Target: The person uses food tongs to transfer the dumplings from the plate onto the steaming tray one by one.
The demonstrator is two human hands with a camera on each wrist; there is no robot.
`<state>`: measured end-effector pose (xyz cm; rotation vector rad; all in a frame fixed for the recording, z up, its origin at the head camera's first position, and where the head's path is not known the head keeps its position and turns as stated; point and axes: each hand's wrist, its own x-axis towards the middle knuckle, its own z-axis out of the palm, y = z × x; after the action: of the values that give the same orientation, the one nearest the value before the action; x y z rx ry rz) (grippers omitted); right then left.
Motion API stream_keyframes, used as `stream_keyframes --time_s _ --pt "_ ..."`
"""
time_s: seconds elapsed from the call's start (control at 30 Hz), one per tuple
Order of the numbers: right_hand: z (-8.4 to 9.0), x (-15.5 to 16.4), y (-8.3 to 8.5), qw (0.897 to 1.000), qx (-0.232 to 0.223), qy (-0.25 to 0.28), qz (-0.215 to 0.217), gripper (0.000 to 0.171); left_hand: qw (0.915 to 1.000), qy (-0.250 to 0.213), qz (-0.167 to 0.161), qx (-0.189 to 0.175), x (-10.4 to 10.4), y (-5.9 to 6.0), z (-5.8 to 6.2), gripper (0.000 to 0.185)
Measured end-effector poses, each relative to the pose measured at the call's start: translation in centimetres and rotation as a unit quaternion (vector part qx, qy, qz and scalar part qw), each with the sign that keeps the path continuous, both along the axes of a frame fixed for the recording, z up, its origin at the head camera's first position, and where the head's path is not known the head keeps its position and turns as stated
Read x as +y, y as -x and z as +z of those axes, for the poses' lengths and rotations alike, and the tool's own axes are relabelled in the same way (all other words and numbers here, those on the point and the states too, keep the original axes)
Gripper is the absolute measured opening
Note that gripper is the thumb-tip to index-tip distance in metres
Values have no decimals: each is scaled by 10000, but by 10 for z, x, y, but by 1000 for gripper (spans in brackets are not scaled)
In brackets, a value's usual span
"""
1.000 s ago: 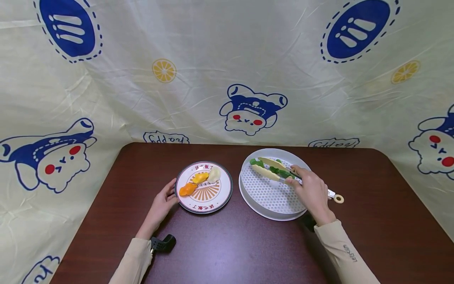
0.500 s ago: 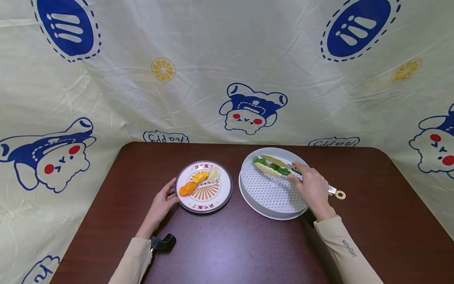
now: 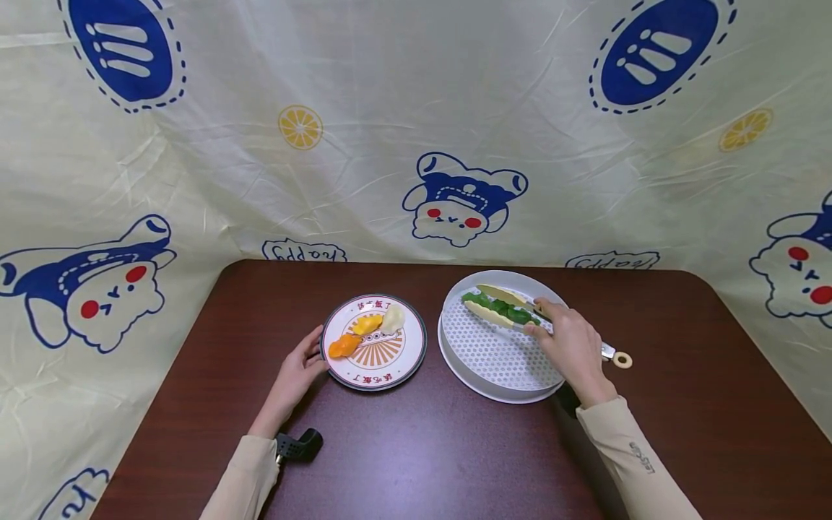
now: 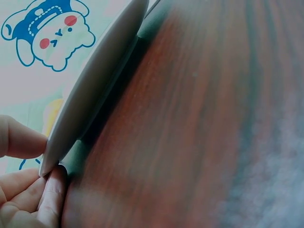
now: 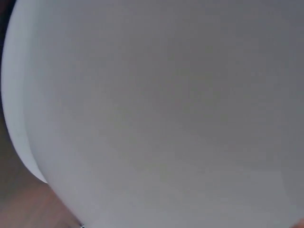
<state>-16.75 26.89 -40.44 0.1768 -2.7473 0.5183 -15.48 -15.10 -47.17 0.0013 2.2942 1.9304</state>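
My left hand pinches the near-left rim of a white plate, thumb above and fingers beneath, as the left wrist view shows. On the plate lie an orange piece, a yellow piece and a whitish piece. My right hand grips tongs with cream tips and a ring at the handle end. Green leafy pieces lie between the tips, over a round, pale grey perforated basket. In the right wrist view the basket's smooth grey side fills most of the frame.
The basket sits in a pale round tray, right of the plate on a dark brown table. A printed plastic sheet hangs behind the table and at its sides.
The tongs have shifted slightly right within the basket, and the green pieces now sit more together between the tips. The left hand and plate hold still.
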Motion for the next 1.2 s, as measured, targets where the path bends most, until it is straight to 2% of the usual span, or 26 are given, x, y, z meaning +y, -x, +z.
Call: stream_keyframes --time_s 0.83,1.0,1.2 --pt "8 -13 -13 9994 119 318 98 52 9999 -132 -46 33 0 -1 1 65" --pt "12 -23 -17 9984 242 443 265 54 10000 -80 -47 37 0 0 0 65" --pt "15 -43 -20 9953 449 531 675 56 10000 -16 -29 81 1 -1 2 66"
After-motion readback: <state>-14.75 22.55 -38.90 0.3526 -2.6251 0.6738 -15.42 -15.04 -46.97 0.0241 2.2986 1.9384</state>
